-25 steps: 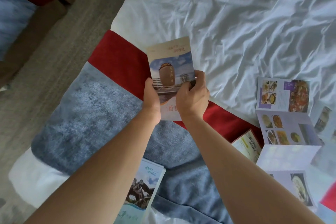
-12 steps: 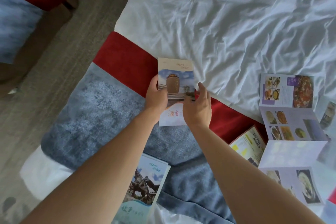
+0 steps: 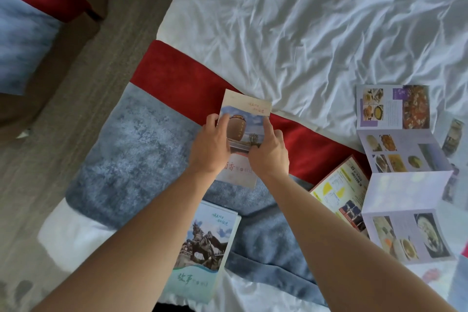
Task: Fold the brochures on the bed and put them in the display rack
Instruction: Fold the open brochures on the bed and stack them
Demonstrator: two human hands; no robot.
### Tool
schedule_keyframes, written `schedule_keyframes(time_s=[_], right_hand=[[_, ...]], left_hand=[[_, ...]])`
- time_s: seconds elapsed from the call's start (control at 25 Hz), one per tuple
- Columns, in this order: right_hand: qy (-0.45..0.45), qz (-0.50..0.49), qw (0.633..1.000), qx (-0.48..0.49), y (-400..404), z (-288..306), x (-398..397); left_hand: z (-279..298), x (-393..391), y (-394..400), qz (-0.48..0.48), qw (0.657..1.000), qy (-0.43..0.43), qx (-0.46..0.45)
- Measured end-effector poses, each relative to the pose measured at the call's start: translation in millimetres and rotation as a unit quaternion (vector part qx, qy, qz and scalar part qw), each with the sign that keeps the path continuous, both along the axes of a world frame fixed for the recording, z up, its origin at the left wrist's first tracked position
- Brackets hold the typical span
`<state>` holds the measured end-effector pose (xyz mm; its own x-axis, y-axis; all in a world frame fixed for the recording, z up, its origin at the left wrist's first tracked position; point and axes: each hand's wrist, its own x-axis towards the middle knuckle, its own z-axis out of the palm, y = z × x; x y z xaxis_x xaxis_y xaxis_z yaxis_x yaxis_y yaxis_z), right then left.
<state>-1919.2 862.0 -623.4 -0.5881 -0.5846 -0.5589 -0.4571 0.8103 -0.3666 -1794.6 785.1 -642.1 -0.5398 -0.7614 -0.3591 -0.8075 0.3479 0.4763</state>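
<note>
A folded brochure with a big jar on its cover [image 3: 244, 119] lies low over the red and blue-grey bed runner [image 3: 141, 139]. My left hand [image 3: 210, 144] holds its left edge, fingers curled over the cover. My right hand [image 3: 271, 152] holds the right edge, with the index finger stretched along it. A second folded brochure with a horse statue [image 3: 202, 248] lies near the bed's front edge, partly under my left forearm. A long food brochure [image 3: 405, 172] lies unfolded in a zigzag at the right. The display rack is out of view.
A yellow and red brochure [image 3: 342, 190] lies between my right forearm and the food brochure. Wrinkled white sheet [image 3: 304, 33] covers the far bed. Grey carpet floor [image 3: 76, 109] runs along the left, with another red and blue piece of furniture [image 3: 30, 20] at top left.
The jar brochure came down from being held up in front of me to just over the bed runner. Both hands moved down with it, and my view shifted slightly.
</note>
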Motion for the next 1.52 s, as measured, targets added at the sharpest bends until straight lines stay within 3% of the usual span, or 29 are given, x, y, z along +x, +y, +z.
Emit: schedule_keyframes(time_s=[0.44, 0.92, 1.2, 1.52], right_hand=[[0.003, 0.051, 0.999, 0.012, 78.8, 28.9, 59.8], [-0.042, 0.106, 0.993, 0.026, 193.7, 31.3, 140.8], [-0.054, 0.089, 0.994, 0.044, 211.7, 14.8, 173.8], [-0.037, 0.081, 0.995, 0.046, 207.9, -13.0, 193.5]], left_hand=[[31.5, 61.8, 68.4, -0.073, 0.994, -0.014, -0.076], [43.3, 154.6, 190.5, -0.037, 0.996, -0.036, -0.067], [31.3, 189.3, 201.6, -0.115, 0.988, -0.094, -0.038], [-2.9, 201.6, 190.2, -0.132, 0.988, -0.075, -0.016]])
